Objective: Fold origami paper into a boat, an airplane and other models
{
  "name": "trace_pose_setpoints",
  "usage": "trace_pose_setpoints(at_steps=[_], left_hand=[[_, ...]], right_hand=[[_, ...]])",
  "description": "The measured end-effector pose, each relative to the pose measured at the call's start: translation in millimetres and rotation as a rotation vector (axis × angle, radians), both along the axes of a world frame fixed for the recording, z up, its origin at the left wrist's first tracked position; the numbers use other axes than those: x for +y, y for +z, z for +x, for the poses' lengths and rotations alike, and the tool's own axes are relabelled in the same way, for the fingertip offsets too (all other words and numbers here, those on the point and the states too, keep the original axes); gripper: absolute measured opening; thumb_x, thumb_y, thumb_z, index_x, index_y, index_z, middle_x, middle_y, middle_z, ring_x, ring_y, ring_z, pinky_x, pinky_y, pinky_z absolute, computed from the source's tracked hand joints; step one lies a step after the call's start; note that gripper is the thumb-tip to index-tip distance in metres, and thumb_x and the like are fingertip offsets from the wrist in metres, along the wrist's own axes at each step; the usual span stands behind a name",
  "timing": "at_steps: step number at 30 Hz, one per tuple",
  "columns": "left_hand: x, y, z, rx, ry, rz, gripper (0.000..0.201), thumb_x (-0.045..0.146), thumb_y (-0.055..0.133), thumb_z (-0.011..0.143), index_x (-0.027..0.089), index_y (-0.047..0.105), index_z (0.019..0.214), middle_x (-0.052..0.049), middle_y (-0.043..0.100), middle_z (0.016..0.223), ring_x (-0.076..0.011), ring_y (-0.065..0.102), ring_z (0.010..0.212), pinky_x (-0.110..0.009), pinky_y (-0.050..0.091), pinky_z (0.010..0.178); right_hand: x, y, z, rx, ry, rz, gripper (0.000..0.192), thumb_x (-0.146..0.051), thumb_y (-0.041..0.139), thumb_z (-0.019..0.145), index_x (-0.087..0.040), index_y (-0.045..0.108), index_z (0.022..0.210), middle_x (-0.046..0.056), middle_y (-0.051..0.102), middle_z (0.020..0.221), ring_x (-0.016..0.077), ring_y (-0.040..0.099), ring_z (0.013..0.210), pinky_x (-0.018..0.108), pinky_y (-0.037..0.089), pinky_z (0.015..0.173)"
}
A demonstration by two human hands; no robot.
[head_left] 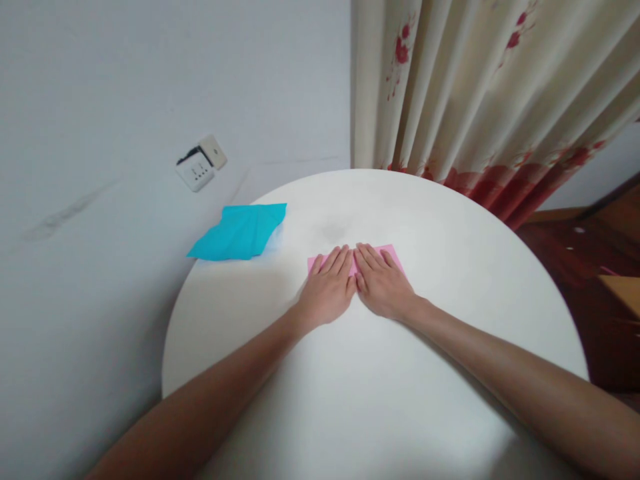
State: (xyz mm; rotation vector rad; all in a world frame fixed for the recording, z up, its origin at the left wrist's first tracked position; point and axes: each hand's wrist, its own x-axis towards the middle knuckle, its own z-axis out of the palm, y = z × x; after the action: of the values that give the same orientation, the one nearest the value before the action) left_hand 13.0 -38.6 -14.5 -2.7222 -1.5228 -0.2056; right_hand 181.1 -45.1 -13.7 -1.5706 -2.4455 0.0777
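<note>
Item 1. Round white table (370, 400): fills the lower and central field; surface plain, with a faint grey smudge toward 12 o'clock of the hands.

Item 2. Left hand (327, 290): forearm enters from 7 o'clock. Palm down, fingers straight and together, pressed flat; grasping nothing. Fingers lie on the pink sheet's left half.

Item 3. Right hand (383, 287): forearm enters from 4 o'clock. Palm down, fingers extended flat, likewise not gripping. Its inner edge touches the left hand, the two meeting in a shallow V over the sheet's middle.

Item 4. Pink paper (395, 254): flat rectangular sheet near the table's centre, under both hands. Only its far edge and two far corners show past the fingertips; whether it is folded cannot be told.

Item 5. Turquoise paper (240, 232): creased, pleated sheet at 10 o'clock of the hands, well apart from them, lying at the table's left rim and partly overhanging it.

Item 6. Wall socket (201, 163): white plate on the grey wall, beyond the turquoise paper at 11 o'clock, with something dark at its upper edge.

Item 7. Curtain (480, 93): cream fabric with red floral print, hanging in folds behind the table from 12 to 2 o'clock.

Item 8. Dark wooden floor (575, 260): at 3 o'clock, beyond the table's right rim.
</note>
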Motion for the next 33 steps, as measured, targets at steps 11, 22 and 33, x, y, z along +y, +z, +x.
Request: trace_pose_setpoints(at_steps=[11, 22, 33], left_hand=[[23, -11.2, -36, 0.022, 0.323, 0.060, 0.063, 0.038, 0.029, 0.104, -0.002, 0.031, 0.153, -0.030, 0.032, 0.159, -0.0362, 0.028, 0.151, -0.059, 0.029, 0.119], [6, 7.3, -3, 0.005, -0.073, 0.078, 0.053, 0.030, 0.029, 0.105, 0.006, 0.039, 0.152, -0.017, 0.032, 0.163, -0.0264, 0.024, 0.154, -0.048, 0.021, 0.125], [2, 6.5, -6, 0.008, -0.151, -0.060, 0.057, 0.038, 0.031, 0.105, 0.011, 0.033, 0.156, -0.014, 0.030, 0.164, -0.0261, 0.022, 0.155, -0.049, 0.018, 0.125]], right_hand=[[2, -6.4, 20, -0.030, -0.127, 0.011, 0.062, -0.036, 0.024, 0.104, -0.004, 0.030, 0.158, 0.017, 0.028, 0.164, 0.0303, 0.025, 0.153, 0.054, 0.021, 0.123], [2, -4.2, 18, -0.021, -0.127, -0.004, 0.063, -0.037, 0.025, 0.104, -0.003, 0.029, 0.157, 0.018, 0.026, 0.165, 0.0299, 0.022, 0.154, 0.053, 0.020, 0.123], [1, 1.7, 5, 0.018, 0.048, 0.028, 0.063, -0.021, 0.039, 0.096, 0.002, 0.032, 0.155, 0.021, 0.030, 0.163, 0.0300, 0.021, 0.154, 0.050, 0.018, 0.125]])
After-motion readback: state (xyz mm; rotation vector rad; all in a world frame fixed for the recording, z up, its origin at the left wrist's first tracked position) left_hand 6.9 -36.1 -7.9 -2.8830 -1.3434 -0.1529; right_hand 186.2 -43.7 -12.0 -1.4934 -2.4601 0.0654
